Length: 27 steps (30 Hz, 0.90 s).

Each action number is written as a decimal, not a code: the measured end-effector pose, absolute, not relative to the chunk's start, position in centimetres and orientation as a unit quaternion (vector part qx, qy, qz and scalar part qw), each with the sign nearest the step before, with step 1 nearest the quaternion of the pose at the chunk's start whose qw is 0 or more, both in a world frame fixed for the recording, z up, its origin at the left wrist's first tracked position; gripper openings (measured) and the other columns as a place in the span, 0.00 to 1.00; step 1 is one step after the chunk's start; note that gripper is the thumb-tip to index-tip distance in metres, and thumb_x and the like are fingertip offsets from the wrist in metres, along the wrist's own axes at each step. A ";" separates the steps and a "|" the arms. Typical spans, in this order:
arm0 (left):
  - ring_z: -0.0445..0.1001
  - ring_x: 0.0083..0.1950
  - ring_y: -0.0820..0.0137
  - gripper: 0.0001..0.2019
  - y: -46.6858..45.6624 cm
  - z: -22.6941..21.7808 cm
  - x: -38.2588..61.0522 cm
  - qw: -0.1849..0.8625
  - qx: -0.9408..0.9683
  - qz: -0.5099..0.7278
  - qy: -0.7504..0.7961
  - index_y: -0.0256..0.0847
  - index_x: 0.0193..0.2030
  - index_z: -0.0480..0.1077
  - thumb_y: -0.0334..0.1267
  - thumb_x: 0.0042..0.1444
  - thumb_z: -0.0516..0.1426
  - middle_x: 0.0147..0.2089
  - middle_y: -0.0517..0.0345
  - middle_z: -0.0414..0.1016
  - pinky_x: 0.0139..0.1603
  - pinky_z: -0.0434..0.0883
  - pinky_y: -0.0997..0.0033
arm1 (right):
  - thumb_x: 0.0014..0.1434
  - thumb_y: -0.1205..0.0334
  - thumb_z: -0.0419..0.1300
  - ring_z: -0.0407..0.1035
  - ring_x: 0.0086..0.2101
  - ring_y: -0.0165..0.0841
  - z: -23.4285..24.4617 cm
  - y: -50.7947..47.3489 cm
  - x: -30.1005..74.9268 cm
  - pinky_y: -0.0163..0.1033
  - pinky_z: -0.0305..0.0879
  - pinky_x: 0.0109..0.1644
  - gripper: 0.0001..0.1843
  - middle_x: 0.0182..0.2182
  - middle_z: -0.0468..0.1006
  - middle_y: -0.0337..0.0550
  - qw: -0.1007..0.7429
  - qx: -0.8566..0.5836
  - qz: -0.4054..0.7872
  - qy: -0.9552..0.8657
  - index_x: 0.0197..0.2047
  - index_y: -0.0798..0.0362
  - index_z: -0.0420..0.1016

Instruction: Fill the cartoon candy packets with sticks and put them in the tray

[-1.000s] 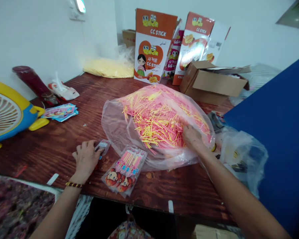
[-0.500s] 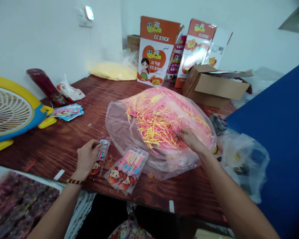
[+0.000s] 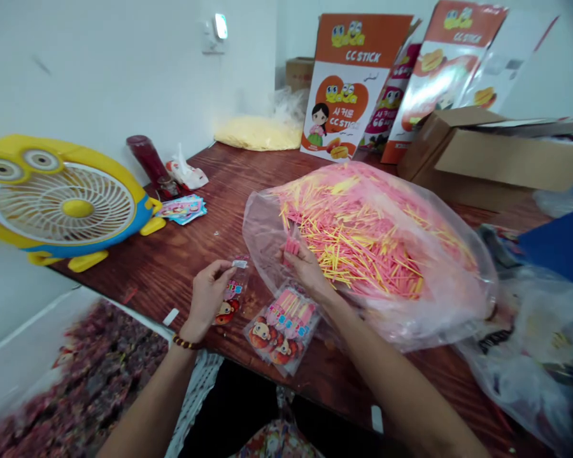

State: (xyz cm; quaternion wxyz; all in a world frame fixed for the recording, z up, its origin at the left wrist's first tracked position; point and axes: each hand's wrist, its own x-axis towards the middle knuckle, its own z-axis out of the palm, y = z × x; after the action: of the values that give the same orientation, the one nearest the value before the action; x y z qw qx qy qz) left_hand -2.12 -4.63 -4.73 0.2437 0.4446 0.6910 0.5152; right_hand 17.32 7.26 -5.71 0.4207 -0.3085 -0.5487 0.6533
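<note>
My left hand [image 3: 206, 298] pinches a small clear printed packet [image 3: 232, 299] and holds it upright just above the wooden table [image 3: 195, 254]. My right hand [image 3: 305, 267] is closed on a small bunch of pink sticks [image 3: 291, 245], at the mouth of a big clear plastic bag [image 3: 410, 299] full of pink and yellow sticks [image 3: 363, 229]. The two hands are close together. A few filled packets [image 3: 281, 327] with cartoon faces lie on the table right below my right hand.
A yellow fan [image 3: 62, 203] stands at the left. Behind it are a dark red bottle [image 3: 148, 162], tissues and flat packets [image 3: 184, 207]. Orange CC STICK boxes [image 3: 353, 83], a cardboard box [image 3: 496, 152] and a yellow bag [image 3: 260, 132] stand at the back. More plastic bags [image 3: 539, 356] lie right.
My right hand has come out of the stick pile leftward with a bunch of pink sticks. My left hand has lifted a packet off the table. The camera has swung left.
</note>
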 end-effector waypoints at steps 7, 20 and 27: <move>0.72 0.34 0.70 0.10 -5.2 -4.3 -2.3 0.256 0.433 0.517 0.692 0.39 0.35 0.77 0.43 0.54 0.60 0.32 0.59 0.79 0.37 0.68 0.74 | 0.55 0.47 0.61 0.69 0.33 0.33 -9.2 7.0 16.3 0.38 0.64 0.40 0.14 0.30 0.77 0.38 0.337 -0.360 0.605 -0.626 0.34 0.50 0.72; 0.74 0.36 0.70 0.09 -5.4 -4.0 -2.3 0.275 0.440 0.524 0.676 0.39 0.36 0.77 0.42 0.55 0.60 0.35 0.58 0.80 0.40 0.69 0.73 | 0.60 0.52 0.57 0.68 0.34 0.32 -9.2 6.7 16.6 0.37 0.62 0.42 0.10 0.32 0.77 0.37 0.348 -0.336 0.578 -0.657 0.36 0.50 0.72; 0.74 0.33 0.70 0.10 -5.4 -3.2 -2.3 0.296 0.424 0.540 0.664 0.38 0.33 0.75 0.44 0.52 0.63 0.32 0.58 0.79 0.35 0.69 0.74 | 0.54 0.50 0.61 0.67 0.32 0.33 -8.9 6.6 16.4 0.38 0.64 0.39 0.12 0.28 0.75 0.37 0.351 -0.338 0.595 -0.639 0.32 0.50 0.72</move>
State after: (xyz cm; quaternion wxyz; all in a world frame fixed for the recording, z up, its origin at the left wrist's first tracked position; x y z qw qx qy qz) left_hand -2.29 -5.44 -3.15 0.2956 0.4236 0.6644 0.5401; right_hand 16.45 6.58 -8.86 0.3509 -0.3381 -0.6393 0.5948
